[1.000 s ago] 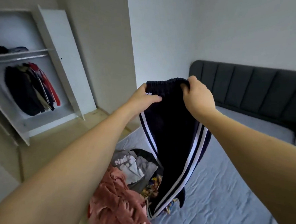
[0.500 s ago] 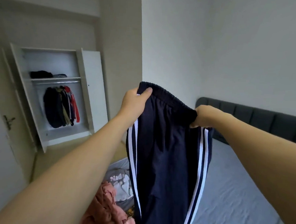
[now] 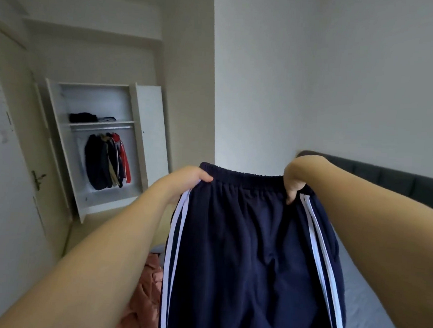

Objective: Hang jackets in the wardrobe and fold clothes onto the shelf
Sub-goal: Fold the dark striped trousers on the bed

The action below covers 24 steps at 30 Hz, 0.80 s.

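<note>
I hold up dark navy track pants [image 3: 243, 254] with white side stripes, spread flat in front of me. My left hand [image 3: 187, 181] grips the left end of the elastic waistband. At the right end my right hand [image 3: 294, 182] pinches the waistband, fingers curled over it. The legs hang down out of view. Across the room stands the open white wardrobe [image 3: 141, 134]. Several jackets [image 3: 106, 161] hang from its rail, and folded dark clothes [image 3: 84, 117] lie on the shelf [image 3: 121, 123] above.
A pink garment [image 3: 144, 293] lies on the grey bed [image 3: 368, 312] below the pants. The dark padded headboard [image 3: 399, 180] runs along the right wall. A door with a handle [image 3: 38, 177] is at the left. Bare floor lies between bed and wardrobe.
My hands have moved apart, stretching the waistband wide so the pants face me flat. The view has lifted, showing more of the wardrobe and less of the clothes pile.
</note>
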### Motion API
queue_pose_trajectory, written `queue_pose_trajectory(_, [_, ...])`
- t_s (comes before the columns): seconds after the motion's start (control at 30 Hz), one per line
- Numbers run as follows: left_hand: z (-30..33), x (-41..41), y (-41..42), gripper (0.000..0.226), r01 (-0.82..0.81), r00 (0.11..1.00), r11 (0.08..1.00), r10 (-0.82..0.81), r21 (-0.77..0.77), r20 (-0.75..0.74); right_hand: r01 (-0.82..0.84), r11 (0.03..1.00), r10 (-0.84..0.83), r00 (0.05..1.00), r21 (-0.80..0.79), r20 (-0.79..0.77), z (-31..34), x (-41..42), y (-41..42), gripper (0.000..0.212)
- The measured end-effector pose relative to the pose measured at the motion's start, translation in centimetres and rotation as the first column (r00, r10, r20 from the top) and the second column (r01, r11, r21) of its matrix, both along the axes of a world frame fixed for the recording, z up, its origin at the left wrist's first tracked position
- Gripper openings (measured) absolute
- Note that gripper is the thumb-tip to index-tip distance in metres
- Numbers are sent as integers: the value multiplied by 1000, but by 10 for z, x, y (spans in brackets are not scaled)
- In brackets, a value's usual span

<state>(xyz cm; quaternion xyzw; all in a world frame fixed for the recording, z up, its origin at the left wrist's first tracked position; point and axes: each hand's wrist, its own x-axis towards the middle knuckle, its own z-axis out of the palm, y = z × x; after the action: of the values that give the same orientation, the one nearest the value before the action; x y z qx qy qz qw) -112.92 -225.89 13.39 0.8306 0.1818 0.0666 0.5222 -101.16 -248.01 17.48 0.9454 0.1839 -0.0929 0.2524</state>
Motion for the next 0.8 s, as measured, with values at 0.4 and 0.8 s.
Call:
queue_pose_trajectory(0.4, [-112, 206, 2, 13, -379, 918, 842, 393, 383, 46, -232, 850, 189, 972, 474, 138, -117, 226, 15, 11])
queue_pose_trajectory(0.8, [-8, 256, 7, 21, -702, 703, 589, 483, 400, 523, -555, 470, 153, 817, 686, 556, -52, 284, 27, 22])
